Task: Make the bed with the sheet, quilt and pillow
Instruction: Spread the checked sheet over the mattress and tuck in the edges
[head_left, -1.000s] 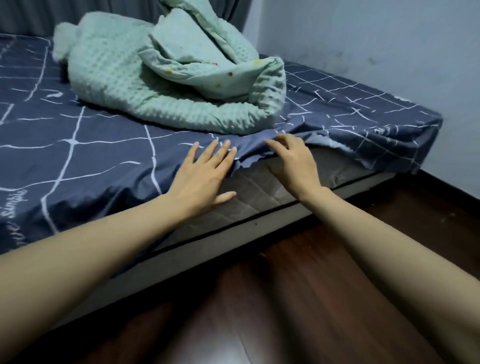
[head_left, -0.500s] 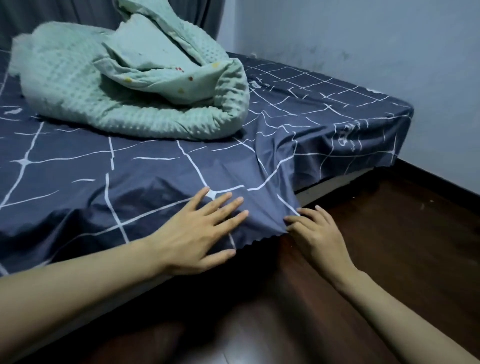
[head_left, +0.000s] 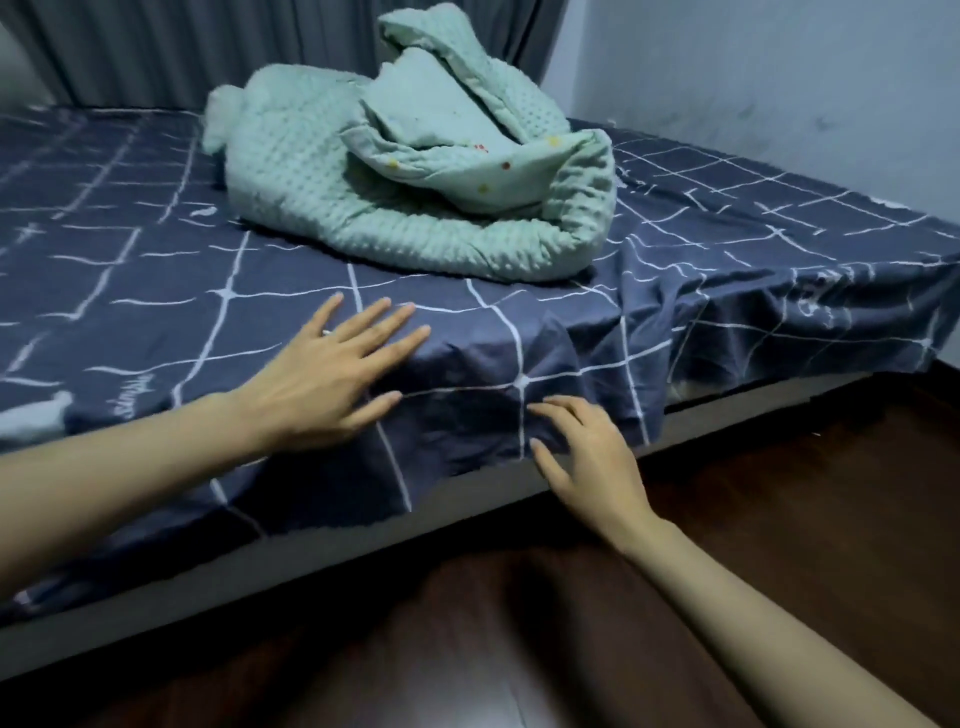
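A dark blue sheet (head_left: 156, 249) with white line checks covers the bed and hangs over its near side. My left hand (head_left: 332, 374) lies flat on the sheet at the bed's edge, fingers spread. My right hand (head_left: 587, 452) rests with spread fingers against the hanging fold of sheet on the bed's side, pinching nothing that I can see. A mint green dotted quilt (head_left: 395, 208) lies crumpled in a heap on the far middle of the bed. I see no pillow.
The pale mattress side (head_left: 311, 561) shows under the sheet's hem. Dark wooden floor (head_left: 519, 649) runs in front of the bed. A grey curtain (head_left: 208, 47) hangs behind the bed and a pale wall (head_left: 779, 67) stands at the right.
The sheet's hem now hangs over the bed's side, where bare mattress showed a second ago. My left hand slid onto the top edge; my right hand rose from the hem onto the hanging fold.
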